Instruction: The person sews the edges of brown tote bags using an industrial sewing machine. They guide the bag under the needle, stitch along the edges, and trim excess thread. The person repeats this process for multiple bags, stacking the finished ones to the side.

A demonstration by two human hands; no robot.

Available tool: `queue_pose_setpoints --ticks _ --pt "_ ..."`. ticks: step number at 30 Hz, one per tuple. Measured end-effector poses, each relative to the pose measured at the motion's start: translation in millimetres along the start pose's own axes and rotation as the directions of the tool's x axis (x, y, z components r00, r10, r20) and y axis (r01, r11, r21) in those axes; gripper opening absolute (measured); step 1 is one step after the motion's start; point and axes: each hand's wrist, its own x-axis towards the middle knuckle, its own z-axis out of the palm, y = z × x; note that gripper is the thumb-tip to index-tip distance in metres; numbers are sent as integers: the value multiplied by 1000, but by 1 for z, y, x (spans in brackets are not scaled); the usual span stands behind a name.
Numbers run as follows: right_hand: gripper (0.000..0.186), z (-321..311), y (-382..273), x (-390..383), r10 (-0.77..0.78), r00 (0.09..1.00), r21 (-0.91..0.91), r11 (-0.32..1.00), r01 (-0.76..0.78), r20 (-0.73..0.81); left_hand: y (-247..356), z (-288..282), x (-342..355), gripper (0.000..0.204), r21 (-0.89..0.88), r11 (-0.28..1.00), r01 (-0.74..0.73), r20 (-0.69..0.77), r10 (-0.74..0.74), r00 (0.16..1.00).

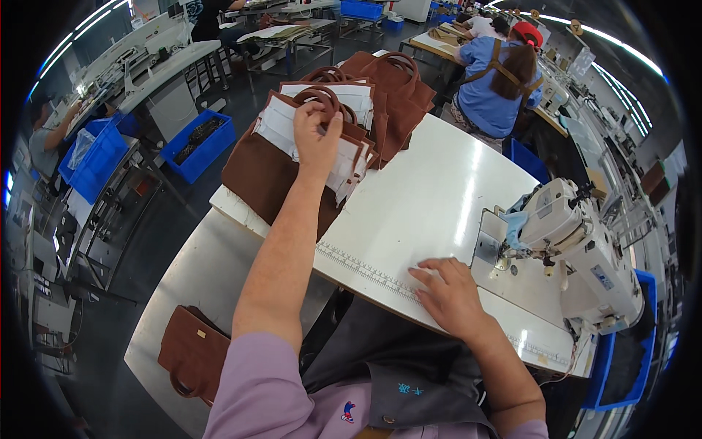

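Note:
My left hand (317,135) reaches over a stack of brown handbag pieces at the far left of the white tabletop. Its fingers are closed round a rolled brown bag handle (330,97). Beneath the hand, the top brown bag panel (259,170) lies flat, with white lining (277,123) showing along its upper part. More brown bag panels (398,91) with handles are piled behind it. My right hand (452,296) rests near the table's front edge, fingers apart and holding nothing, beside the printed ruler strip (365,271).
A white sewing machine (567,227) with light blue cloth on it stands at the right. On a lower metal surface (219,267) at the left lies a small brown handbag (191,351). Blue bins (199,150) stand on the floor. A person in blue (493,91) sits beyond the table.

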Motion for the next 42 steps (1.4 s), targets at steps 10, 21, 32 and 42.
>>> queue_pose_setpoints --ticks 10,21,32,42 --pt "61 101 -2 161 -114 993 -194 975 105 -35 14 -41 19 22 -797 299 525 329 -514 792" --pt "77 114 5 166 -33 998 -124 991 40 56 39 -82 36 46 -865 435 250 -5 -506 863" --pt "89 91 16 114 -33 995 -78 996 41 90 243 -129 50 44 -678 194 709 678 -207 705" --pt "69 -28 35 -67 281 905 947 -121 -297 320 261 -71 38 71 6 741 671 998 39 -53"
